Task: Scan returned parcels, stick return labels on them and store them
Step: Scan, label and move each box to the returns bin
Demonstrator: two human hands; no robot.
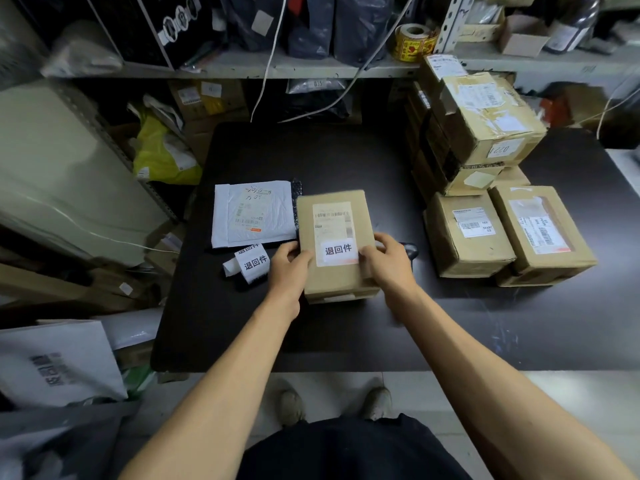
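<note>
A small brown cardboard parcel lies on the black table, with a shipping label and a white return label printed in black characters stuck on its top. My left hand grips the parcel's left edge. My right hand holds its right side, thumb beside the return label. A roll of return labels lies just left of my left hand. Behind it lies a white padded mailer. A dark object, maybe a scanner, peeks out behind my right hand.
Two brown boxes sit side by side at the right, with a taller stack of boxes behind them. Shelves packed with bags and a yellow tape roll run along the back. A yellow bag and white sacks crowd the left.
</note>
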